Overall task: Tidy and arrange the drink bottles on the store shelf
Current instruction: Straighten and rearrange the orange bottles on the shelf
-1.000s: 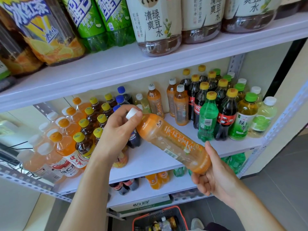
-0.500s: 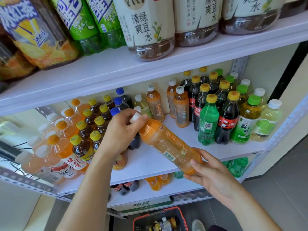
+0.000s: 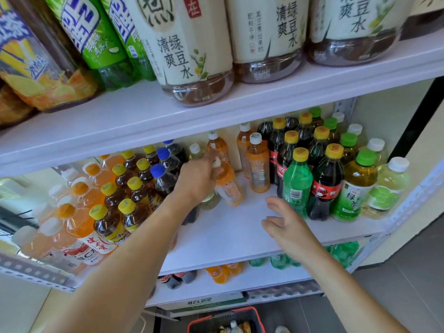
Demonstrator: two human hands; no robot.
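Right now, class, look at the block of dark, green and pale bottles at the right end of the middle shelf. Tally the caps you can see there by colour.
Yellow plastic caps: 6
Green plastic caps: 4
White plastic caps: 4
Total: 14
Caps hidden behind the white upper shelf are not counted.

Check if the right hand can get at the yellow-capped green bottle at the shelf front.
Probably yes. The right hand is open and empty just left of the green bottle, which stands in the front row with only bare shelf between them. The left hand grips an orange bottle.
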